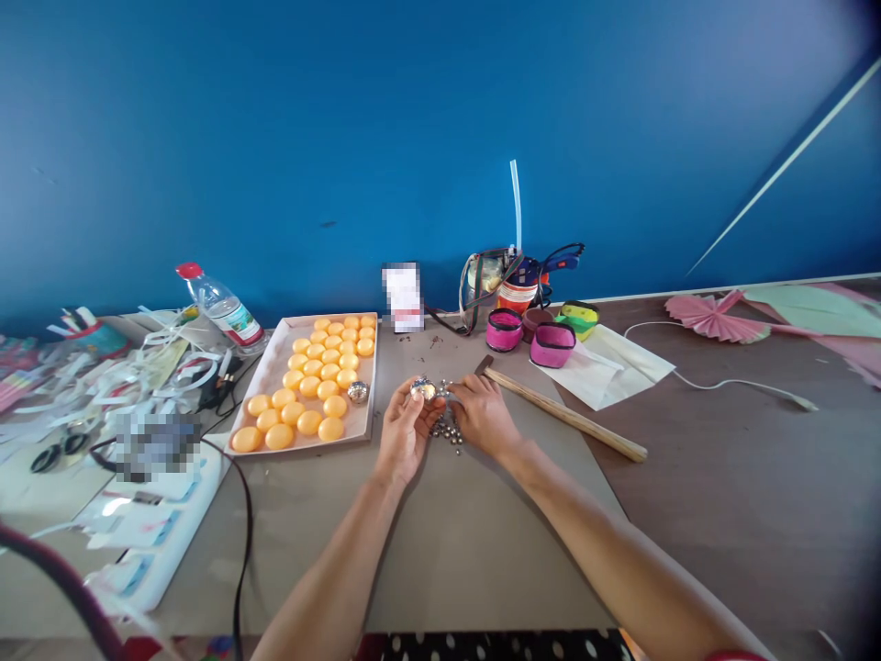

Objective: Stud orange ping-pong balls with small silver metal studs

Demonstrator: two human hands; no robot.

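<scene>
My left hand (406, 427) is closed around a small ball (424, 389) with a shiny silver surface and a pale yellowish patch facing up. Close beside it, my right hand (483, 409) has its fingers pinched together at some small silver beads (444, 388); the exact grip is partly hidden. More loose silver beads (451, 433) lie in a little pile on the table beneath and between both hands. To the left, a shallow white box (370, 367) holds several smooth orange balls (310, 422) in loose rows, along with one silver-studded ball (358, 392) near its right wall.
A hammer (571, 413) with a wooden handle lies right of my hands. Behind it stand pink containers (552, 344) and white paper (606, 367). A plastic bottle (224, 308) leans behind the box. Cables and white strips clutter the left; a pink paper fan (716, 317) lies far right.
</scene>
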